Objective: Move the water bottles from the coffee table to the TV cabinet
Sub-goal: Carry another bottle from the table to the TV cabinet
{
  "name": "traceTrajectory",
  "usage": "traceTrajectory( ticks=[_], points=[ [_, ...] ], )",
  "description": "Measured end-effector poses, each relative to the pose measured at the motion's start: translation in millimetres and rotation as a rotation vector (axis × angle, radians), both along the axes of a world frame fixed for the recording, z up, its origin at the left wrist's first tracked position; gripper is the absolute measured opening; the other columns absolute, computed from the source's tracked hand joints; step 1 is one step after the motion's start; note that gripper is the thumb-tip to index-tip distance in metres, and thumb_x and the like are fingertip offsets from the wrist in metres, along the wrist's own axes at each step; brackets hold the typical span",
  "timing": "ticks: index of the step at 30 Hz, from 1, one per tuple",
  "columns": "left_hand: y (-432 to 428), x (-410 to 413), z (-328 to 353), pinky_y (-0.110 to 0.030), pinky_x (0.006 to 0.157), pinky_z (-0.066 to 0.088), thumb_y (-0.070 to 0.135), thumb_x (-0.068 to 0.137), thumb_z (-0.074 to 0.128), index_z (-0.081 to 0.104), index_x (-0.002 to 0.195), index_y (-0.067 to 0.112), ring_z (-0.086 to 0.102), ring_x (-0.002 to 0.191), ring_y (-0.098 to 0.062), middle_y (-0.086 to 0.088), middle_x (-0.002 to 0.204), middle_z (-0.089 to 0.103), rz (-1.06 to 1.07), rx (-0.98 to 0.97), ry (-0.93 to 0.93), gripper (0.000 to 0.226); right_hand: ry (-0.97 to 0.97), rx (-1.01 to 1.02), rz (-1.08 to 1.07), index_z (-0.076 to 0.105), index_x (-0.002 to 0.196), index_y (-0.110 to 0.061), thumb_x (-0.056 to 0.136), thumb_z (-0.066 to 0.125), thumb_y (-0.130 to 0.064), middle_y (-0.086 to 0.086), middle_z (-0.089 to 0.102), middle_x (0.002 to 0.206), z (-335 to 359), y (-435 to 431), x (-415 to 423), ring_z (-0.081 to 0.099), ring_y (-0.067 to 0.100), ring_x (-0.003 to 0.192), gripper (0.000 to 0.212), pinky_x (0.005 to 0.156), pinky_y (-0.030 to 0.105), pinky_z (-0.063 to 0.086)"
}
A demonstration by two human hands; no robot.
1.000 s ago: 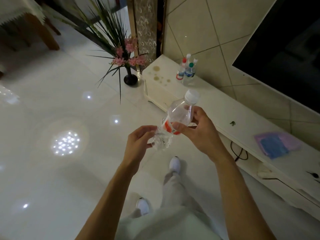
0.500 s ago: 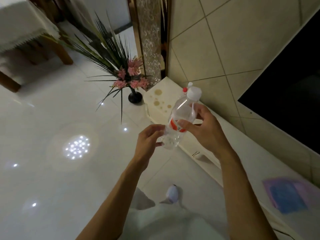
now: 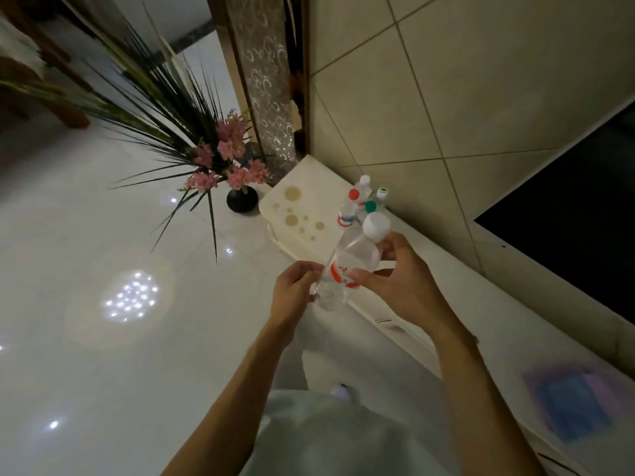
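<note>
A black vase (image 3: 242, 199) of pink flowers stands on the floor just off the TV cabinet's (image 3: 498, 321) left end. At the cabinet's front edge the left hand (image 3: 292, 298) pinches the base of a tilted, white-capped water bottle (image 3: 354, 255). The right hand (image 3: 398, 286) curls round its red label, whose writing is unreadable. Other capped bottles (image 3: 357, 204) cluster at the cabinet's back-left corner, with bare top stretching rightward from them.
</note>
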State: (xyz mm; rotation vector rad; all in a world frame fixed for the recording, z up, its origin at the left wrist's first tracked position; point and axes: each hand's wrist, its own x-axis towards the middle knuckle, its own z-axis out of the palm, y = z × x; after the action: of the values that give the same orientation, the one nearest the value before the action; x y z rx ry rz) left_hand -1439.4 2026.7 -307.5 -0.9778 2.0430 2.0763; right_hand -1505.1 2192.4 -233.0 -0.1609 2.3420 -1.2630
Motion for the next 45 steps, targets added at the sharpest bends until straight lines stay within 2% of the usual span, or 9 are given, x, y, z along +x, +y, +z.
traceTrajectory(
  ticks=[2, 5, 8, 13, 18, 28, 34, 41, 45],
  points=[
    [-15, -33, -15, -0.023, 0.072, 0.059, 0.017, 0.093, 0.06, 0.071, 0.096, 0.019, 0.068, 0.095, -0.024, -0.001, 0.098, 0.072, -0.046, 0.016, -0.043, 0.012, -0.03, 0.024, -0.053, 0.042, 0.135, -0.024, 0.074, 0.08, -0.037, -0.013, 0.053, 0.119, -12, -16, -23, 0.057, 0.006, 0.104, 0.073, 0.062, 0.003, 0.043],
    [-41, -83, -40, -0.043, 0.083, 0.061, 0.031, 0.088, 0.063, 0.073, 0.093, 0.03, 0.07, 0.094, -0.022, 0.006, 0.095, 0.074, -0.091, 0.058, -0.172, 0.011, -0.076, 0.082, -0.137, 0.046, 0.134, -0.022, 0.07, 0.08, -0.043, -0.007, 0.06, 0.122, -24, -42, -59, 0.06, 0.01, 0.107, 0.075, 0.072, 0.009, 0.044],
    [-67, -124, -67, -0.046, 0.088, 0.058, 0.039, 0.084, 0.061, 0.072, 0.092, 0.035, 0.069, 0.094, -0.019, 0.012, 0.095, 0.074, -0.166, 0.051, -0.263, 0.014, -0.131, 0.151, -0.205, 0.047, 0.131, -0.02, 0.072, 0.082, -0.041, -0.001, 0.063, 0.12, -42, -70, -91, 0.064, 0.018, 0.109, 0.071, 0.078, 0.014, 0.046],
    [-95, -177, -105, -0.048, 0.1, 0.051, 0.027, 0.094, 0.054, 0.069, 0.11, 0.02, 0.064, 0.107, -0.024, -0.002, 0.115, 0.07, -0.299, 0.051, -0.337, 0.023, -0.151, 0.209, -0.277, 0.044, 0.137, -0.024, 0.073, 0.08, -0.044, -0.003, 0.058, 0.136, -91, -115, -130, 0.061, 0.019, 0.118, 0.076, 0.09, 0.026, 0.048],
    [-104, -208, -139, -0.047, 0.095, 0.053, 0.021, 0.095, 0.055, 0.064, 0.12, 0.012, 0.063, 0.104, -0.029, -0.011, 0.112, 0.067, -0.295, 0.134, -0.397, 0.028, -0.145, 0.309, -0.383, 0.047, 0.135, -0.025, 0.07, 0.079, -0.054, -0.003, 0.06, 0.134, -151, -135, -147, 0.061, 0.018, 0.118, 0.078, 0.101, 0.04, 0.052],
    [-82, -258, -235, -0.042, 0.093, 0.055, 0.01, 0.098, 0.05, 0.057, 0.128, 0.001, 0.065, 0.109, -0.037, -0.021, 0.119, 0.065, 0.022, 0.468, -0.541, 0.031, -0.072, 0.36, -0.455, 0.047, 0.133, -0.015, 0.077, 0.082, -0.024, 0.007, 0.053, 0.131, -280, -138, -181, 0.056, 0.017, 0.118, 0.067, 0.083, -0.005, 0.029],
    [-79, -276, -279, -0.039, 0.093, 0.056, 0.01, 0.098, 0.047, 0.06, 0.119, 0.0, 0.065, 0.109, -0.035, -0.022, 0.122, 0.064, 0.074, 0.494, -0.548, 0.027, -0.024, 0.355, -0.496, 0.045, 0.136, -0.012, 0.078, 0.08, -0.022, 0.01, 0.051, 0.136, -333, -142, -194, 0.057, 0.025, 0.122, 0.069, 0.096, 0.023, 0.043],
    [-73, -290, -293, -0.04, 0.096, 0.053, 0.011, 0.097, 0.049, 0.059, 0.121, -0.002, 0.063, 0.113, -0.036, -0.023, 0.124, 0.063, 0.121, 0.54, -0.558, 0.029, 0.014, 0.321, -0.55, 0.041, 0.139, -0.014, 0.08, 0.079, -0.019, 0.008, 0.05, 0.14, -363, -139, -199, 0.056, 0.024, 0.125, 0.07, 0.097, 0.02, 0.039],
    [-70, -292, -295, -0.042, 0.101, 0.051, 0.01, 0.097, 0.048, 0.06, 0.113, 0.0, 0.063, 0.113, -0.036, -0.023, 0.123, 0.063, 0.144, 0.564, -0.545, 0.022, 0.0, 0.27, -0.562, 0.039, 0.142, -0.013, 0.081, 0.077, -0.016, 0.009, 0.048, 0.143, -368, -135, -205, 0.057, 0.027, 0.125, 0.073, 0.1, 0.04, 0.052]
  ],
)
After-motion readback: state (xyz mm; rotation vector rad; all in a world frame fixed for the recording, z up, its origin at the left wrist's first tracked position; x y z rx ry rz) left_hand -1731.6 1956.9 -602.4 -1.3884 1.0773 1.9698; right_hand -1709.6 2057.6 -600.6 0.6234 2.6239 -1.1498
